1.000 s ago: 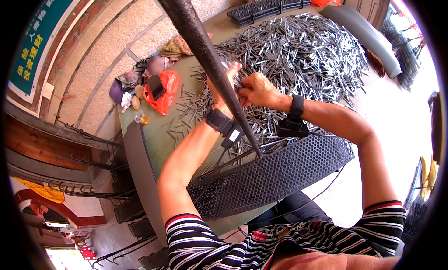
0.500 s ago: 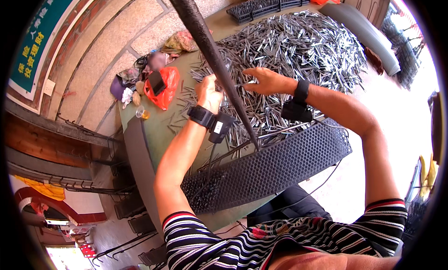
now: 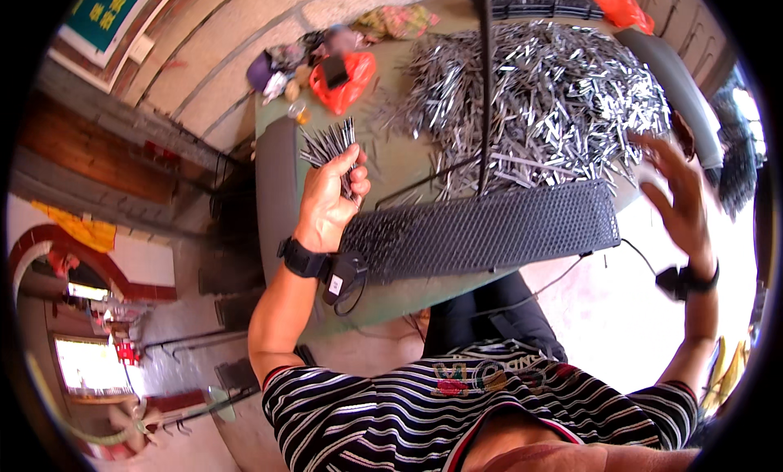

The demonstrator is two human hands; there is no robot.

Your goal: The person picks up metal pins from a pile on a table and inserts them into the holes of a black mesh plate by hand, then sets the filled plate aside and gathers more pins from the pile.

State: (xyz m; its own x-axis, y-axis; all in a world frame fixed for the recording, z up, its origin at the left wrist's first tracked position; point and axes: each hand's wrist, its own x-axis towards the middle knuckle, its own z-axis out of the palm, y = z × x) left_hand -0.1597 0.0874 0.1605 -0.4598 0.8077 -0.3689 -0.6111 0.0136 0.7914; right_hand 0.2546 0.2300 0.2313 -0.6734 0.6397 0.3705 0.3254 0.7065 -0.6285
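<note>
- The left hand (image 3: 328, 196) is clenched around a bundle of thin dark metal pins (image 3: 329, 145), whose ends fan out above the fist; a black wrist strap with a small device (image 3: 325, 266) sits on that forearm.
- That fist is raised over the left part of the green tabletop (image 3: 408, 158), just beside the near left end of a long black perforated tray (image 3: 481, 230).
- The right hand (image 3: 679, 193) is spread, fingers apart and holding nothing, raised at the right end of the tray and close to the edge of the pile; it looks slightly blurred. A black strap with a device (image 3: 689, 280) circles that wrist too.
- Behind the tray, a large heap of loose grey metal pins (image 3: 546, 105) covers most of the table's middle and right side.
- A dark slim pole (image 3: 485, 81) runs from the upper edge down to the tray, crossing in front of the heap.
- At the far left corner of the table lie an orange plastic bag (image 3: 347, 81) with a dark object on it and some bundled cloths (image 3: 391, 19).
- A second black perforated tray (image 3: 534, 1) lies at the far edge, with another orange bag (image 3: 620, 3) beside it.
- The person wears a black-and-white striped shirt (image 3: 457, 411).
</note>
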